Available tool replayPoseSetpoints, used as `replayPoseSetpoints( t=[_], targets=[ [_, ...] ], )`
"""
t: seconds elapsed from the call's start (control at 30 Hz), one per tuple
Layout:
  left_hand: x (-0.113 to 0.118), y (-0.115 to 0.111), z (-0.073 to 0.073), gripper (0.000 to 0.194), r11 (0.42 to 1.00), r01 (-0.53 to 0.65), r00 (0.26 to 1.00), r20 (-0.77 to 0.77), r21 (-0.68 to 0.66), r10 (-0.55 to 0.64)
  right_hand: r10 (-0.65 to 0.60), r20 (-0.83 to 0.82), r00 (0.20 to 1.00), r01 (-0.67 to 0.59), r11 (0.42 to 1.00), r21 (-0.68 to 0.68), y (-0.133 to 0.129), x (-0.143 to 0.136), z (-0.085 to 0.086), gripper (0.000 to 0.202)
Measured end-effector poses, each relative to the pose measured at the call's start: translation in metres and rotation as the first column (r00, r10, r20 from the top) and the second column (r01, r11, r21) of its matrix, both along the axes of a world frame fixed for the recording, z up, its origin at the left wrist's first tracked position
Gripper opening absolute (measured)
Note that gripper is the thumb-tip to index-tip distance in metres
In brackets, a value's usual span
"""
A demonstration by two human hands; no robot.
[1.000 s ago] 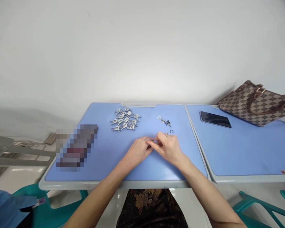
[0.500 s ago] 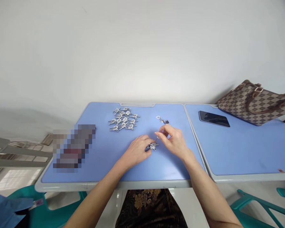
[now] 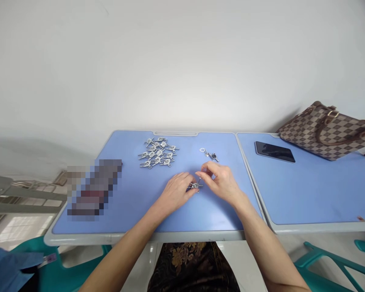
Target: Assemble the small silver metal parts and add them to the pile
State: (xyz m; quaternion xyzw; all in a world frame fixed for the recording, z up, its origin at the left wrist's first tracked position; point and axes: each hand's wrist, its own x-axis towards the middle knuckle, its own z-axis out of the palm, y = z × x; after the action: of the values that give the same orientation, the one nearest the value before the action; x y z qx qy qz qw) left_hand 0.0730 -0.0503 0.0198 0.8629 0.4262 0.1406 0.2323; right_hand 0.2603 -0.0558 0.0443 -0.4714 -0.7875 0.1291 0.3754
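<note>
On the blue desk (image 3: 134, 202), my left hand (image 3: 178, 190) is closed on a small silver metal fitting (image 3: 195, 185), held between thumb and fingers near the desktop. My right hand (image 3: 220, 180) is pinched just to the right of it, gripping a thin shiny metal piece (image 3: 200, 179) that reaches down to the fitting. Its fingers hide most of that piece, so its kind is unclear. Beyond my right hand lie a silver ring-shaped piece (image 3: 202, 150) and a dark-centred metal part (image 3: 213, 156). A pile of similar silver fittings (image 3: 159, 153) rests farther back on the left.
A blurred-out dark object (image 3: 97, 186) lies at the desk's left side. On the adjoining desk (image 3: 316, 194) are a black phone (image 3: 275, 151) and a brown checked handbag (image 3: 328, 132). Green stools (image 3: 63, 275) stand below, and a wall rises behind.
The fitting has tilted slightly in my left fingers. My right hand has shifted a little toward me, uncovering more of the dark-centred part behind it. The pile stays as it was.
</note>
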Motion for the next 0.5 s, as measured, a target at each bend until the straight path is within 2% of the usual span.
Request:
replayPoseSetpoints(
  t=[0.27,0.5],
  targets=[
    [0.001,-0.001,-0.006,0.013,1.0,0.004,1.0,0.024,0.025,-0.005,-0.072,0.129,0.989,0.064,0.996,0.063,-0.001,-0.003,-0.007,0.029],
    [0.004,-0.003,-0.005,0.01,1.0,-0.028,0.999,0.024,0.008,0.028,-0.128,0.065,0.99,0.125,0.991,0.055,-0.003,-0.01,-0.007,0.032]
  ],
)
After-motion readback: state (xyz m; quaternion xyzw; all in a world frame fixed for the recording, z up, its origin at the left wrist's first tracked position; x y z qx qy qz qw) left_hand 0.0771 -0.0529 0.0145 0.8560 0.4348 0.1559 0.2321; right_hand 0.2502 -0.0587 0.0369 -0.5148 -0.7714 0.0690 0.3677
